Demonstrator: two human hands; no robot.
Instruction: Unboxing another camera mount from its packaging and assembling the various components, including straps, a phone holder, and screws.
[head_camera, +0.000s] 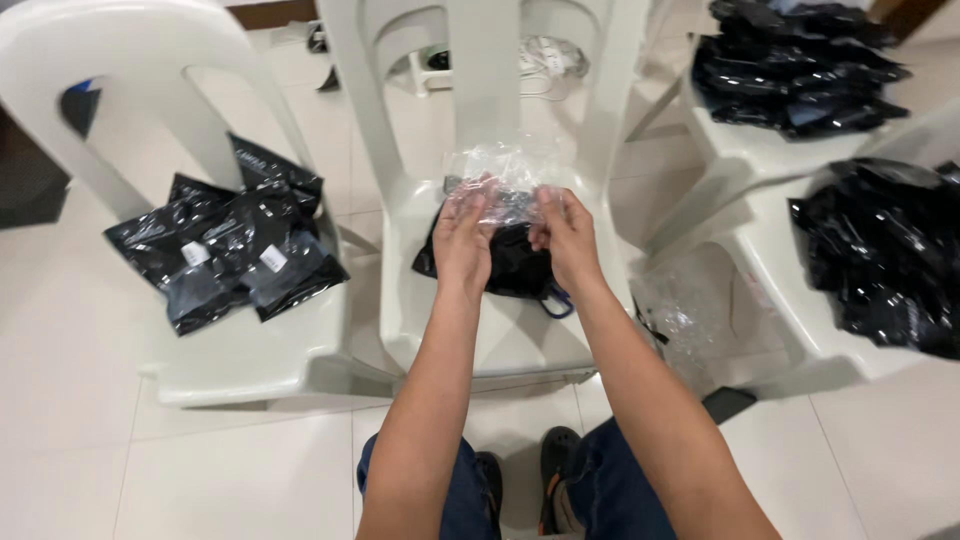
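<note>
I am looking down past my forearms at three white plastic chairs on a pale tiled floor. At 9 o'clock the left chair (230, 350) is carrying a loose pile of black packets (228, 245) in glossy wrap, well apart from my hands. At 3 o'clock the right chair (790, 330) is holding a bigger heap of black packets (885, 255), and at 1 o'clock a further surface (745, 150) is bearing another dark stack (800, 65). Crumpled clear plastic (690, 315) is lying on the floor between the middle and right chairs, at about 4 o'clock. Nothing is standing between my hands and the middle chair (520, 340) at 12 o'clock; only its slatted back is rising just behind them.

I am holding a clear bag (500, 180) up over that seat. My left hand (462, 240) is pinching the bag's lower left edge, fingers pressed together on the film, and my right hand (566, 235) is pinching its lower right edge the same way. The bag is sitting at 12 o'clock from both grips, its bulk rising above my fingertips. Directly beneath my hands, at 6 o'clock from the bag, a black garment (515, 265) is lying bunched on the seat, partly hidden by my wrists. I cannot tell whether it is touching the bag.
</note>
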